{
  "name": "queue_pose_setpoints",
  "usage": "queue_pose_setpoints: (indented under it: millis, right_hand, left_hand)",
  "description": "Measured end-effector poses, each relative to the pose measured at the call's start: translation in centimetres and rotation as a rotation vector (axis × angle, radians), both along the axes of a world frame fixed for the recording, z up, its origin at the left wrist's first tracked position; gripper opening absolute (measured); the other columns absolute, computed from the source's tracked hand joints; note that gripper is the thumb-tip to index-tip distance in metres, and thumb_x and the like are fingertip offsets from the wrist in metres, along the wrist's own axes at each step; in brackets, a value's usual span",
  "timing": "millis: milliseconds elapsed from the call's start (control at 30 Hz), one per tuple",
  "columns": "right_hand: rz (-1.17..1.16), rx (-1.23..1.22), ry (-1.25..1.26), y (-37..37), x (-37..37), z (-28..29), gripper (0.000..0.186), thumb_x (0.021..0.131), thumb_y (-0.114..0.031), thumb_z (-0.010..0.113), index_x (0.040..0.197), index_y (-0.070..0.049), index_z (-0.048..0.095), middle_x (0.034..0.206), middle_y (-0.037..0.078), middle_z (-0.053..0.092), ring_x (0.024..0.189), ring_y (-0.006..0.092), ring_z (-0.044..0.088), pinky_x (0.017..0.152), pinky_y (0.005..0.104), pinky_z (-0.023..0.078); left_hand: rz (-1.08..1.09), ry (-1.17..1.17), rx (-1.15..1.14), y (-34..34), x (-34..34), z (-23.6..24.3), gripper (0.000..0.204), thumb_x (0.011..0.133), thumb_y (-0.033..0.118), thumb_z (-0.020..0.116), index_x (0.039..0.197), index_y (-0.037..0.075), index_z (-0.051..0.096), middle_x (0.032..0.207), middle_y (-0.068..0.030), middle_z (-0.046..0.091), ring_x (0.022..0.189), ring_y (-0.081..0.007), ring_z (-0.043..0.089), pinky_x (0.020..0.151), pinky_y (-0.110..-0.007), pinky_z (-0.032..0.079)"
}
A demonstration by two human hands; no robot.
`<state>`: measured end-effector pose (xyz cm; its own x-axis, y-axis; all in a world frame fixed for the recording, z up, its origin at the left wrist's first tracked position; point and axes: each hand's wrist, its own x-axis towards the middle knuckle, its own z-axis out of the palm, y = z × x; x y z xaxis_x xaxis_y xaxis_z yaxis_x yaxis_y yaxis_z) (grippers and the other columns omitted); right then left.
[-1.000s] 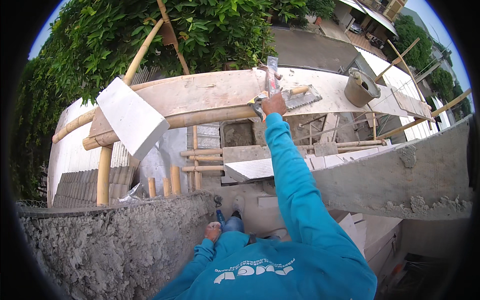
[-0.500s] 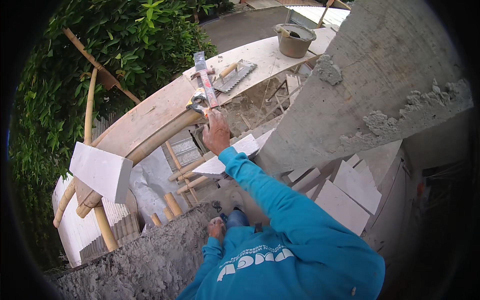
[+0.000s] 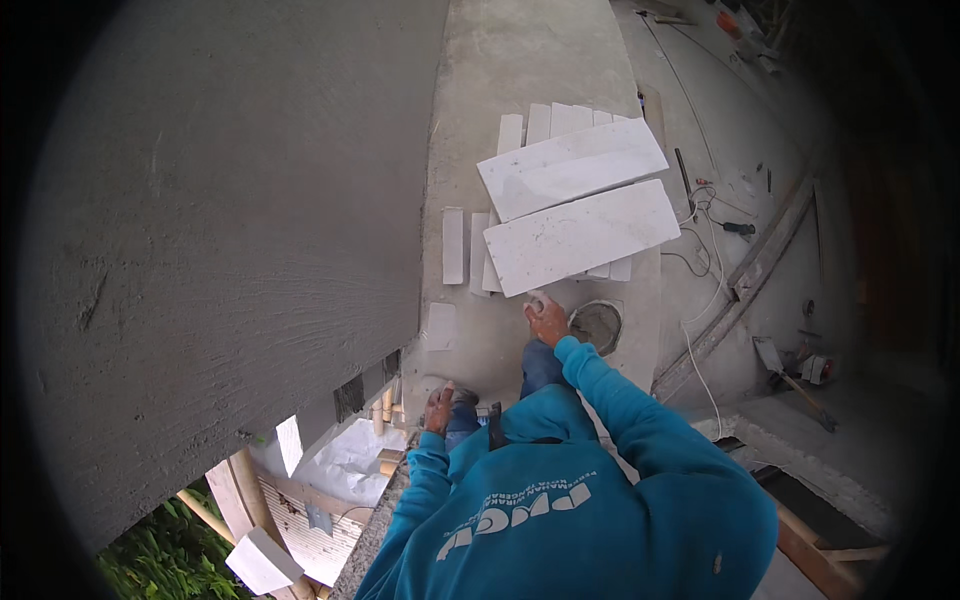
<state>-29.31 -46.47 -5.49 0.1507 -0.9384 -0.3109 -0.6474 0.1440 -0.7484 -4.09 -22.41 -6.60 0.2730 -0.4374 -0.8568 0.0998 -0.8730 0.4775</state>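
Right hand (image 3: 547,322) gripping small white piece below white slab (image 3: 581,236), left hand (image 3: 438,410) loosely open on knee.

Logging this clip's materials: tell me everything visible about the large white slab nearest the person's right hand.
The nearer white slab is a long flat rectangle, pale and faintly mottled like marble or stone tile. It lies tilted across a row of narrow white strips on the grey concrete ledge, beside a second, similar slab just beyond it. Its near corner sits next to the right hand, which reaches for it; whether the fingers actually touch it is unclear.
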Motion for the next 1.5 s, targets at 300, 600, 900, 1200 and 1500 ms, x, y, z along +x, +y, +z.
queue_pose_setpoints:
  millis: [300,600,900,1200,1500]
  right_hand:
    - [-0.668,-0.031,0.592,-17.7,-35.3,-12.3,0.07,0.09,-0.053,0.059,0.129,0.004,0.055,0.123,0.029,0.06,0.12,0.0439,0.052,0.105,0.0482,0.039]
    - [-0.474,0.274,0.15,-29.9,-45.8,-19.3,0.091,0.088,-0.075,0.048,0.133,0.003,0.055,0.139,0.024,0.053,0.132,0.0346,0.048,0.111,0.0403,0.036]
    - [-0.556,0.584,-0.357,-31.2,-42.1,-15.7,0.094,0.088,-0.072,0.052,0.151,-0.005,0.032,0.145,0.014,0.046,0.132,0.0289,0.046,0.109,0.0423,0.038]
    - [-0.316,0.896,-0.132,-25.5,-41.2,-3.9,0.091,0.083,-0.071,0.057,0.142,-0.003,0.044,0.124,0.015,0.062,0.106,0.0337,0.065,0.078,0.0577,0.054]
    - [-0.033,1.18,-0.119,-19.6,-35.4,2.7,0.074,0.087,-0.067,0.051,0.14,-0.016,0.048,0.123,0.013,0.064,0.099,0.0408,0.066,0.066,0.0703,0.052]
  left_hand:
    - [0.034,-0.1,0.008,-19.6,-6.2,-10.2,0.093,0.087,0.068,0.057,0.145,-0.003,0.04,0.143,-0.0208,0.047,0.133,-0.0304,0.044,0.11,-0.039,0.035]
    - [0.025,-0.149,-0.279,-29.5,-9.1,-19.2,0.087,0.096,0.064,0.042,0.152,-0.002,0.028,0.155,-0.0246,0.029,0.145,-0.0355,0.027,0.119,-0.04,0.021]
    - [0.316,-0.25,-0.193,-29.8,-13.3,-16.8,0.091,0.093,0.061,0.053,0.155,0.001,0.022,0.16,-0.0266,0.013,0.15,-0.0361,0.011,0.12,-0.043,0.014]
    - [0.241,0.305,-0.013,-32.5,-6.4,-4.4,0.075,0.089,0.052,0.063,0.138,-0.002,0.048,0.126,-0.0202,0.061,0.112,-0.0289,0.062,0.095,-0.038,0.048]
    - [0.543,0.036,0.018,-8.8,-5.4,10.5,0.061,0.091,0.043,0.06,0.134,0.001,0.057,0.131,-0.0138,0.061,0.11,-0.0289,0.061,0.099,-0.039,0.045]
